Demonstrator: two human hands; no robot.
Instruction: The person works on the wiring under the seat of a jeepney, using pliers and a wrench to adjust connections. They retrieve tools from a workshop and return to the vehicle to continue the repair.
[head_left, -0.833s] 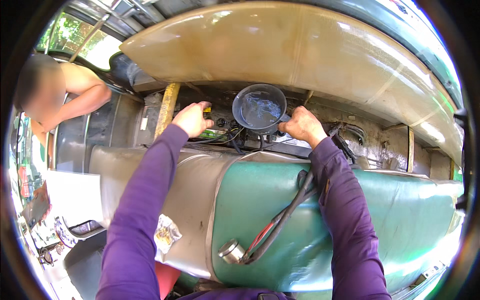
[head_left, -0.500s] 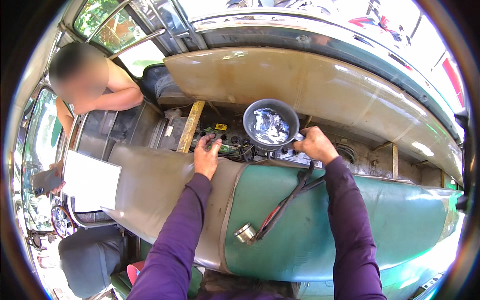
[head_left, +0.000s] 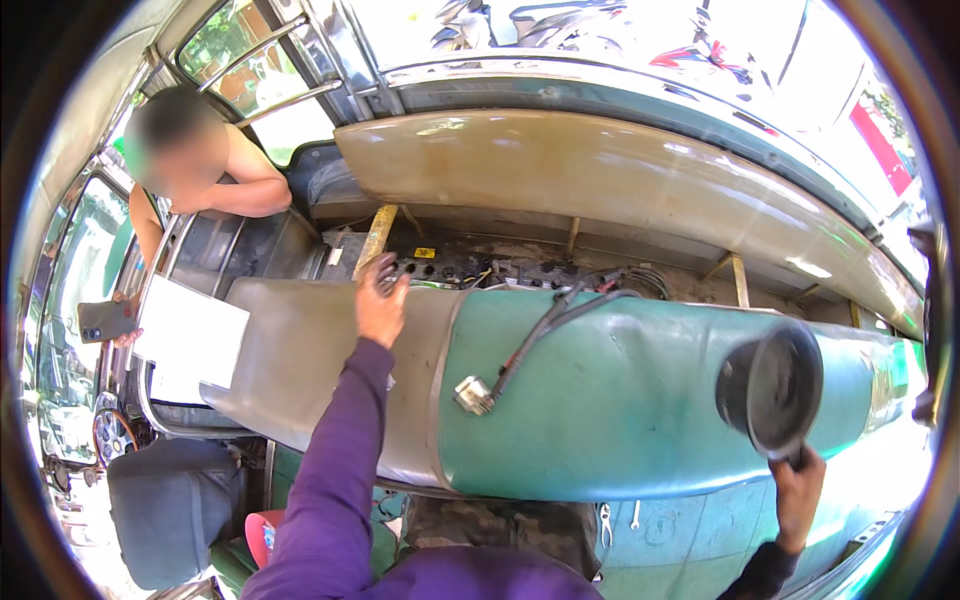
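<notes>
Across the view runs a green and tan bench seat (head_left: 640, 410); over its right end, the right hand (head_left: 797, 492) grips a tilted black pan (head_left: 785, 390) by its handle (head_left: 789, 459). Beyond, a cable (head_left: 535, 340) lies on the seat, and by the far edge the left hand (head_left: 380, 315) spreads its fingers near a battery (head_left: 437, 263).

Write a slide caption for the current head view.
Right fingers grip a tilted black pot by its handle; left fingers look empty.

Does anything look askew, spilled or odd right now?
The dark pot is tipped in the right hand, its mouth facing sideways rather than up; I see no spill. A cable also lies loose across the green seat.
</notes>
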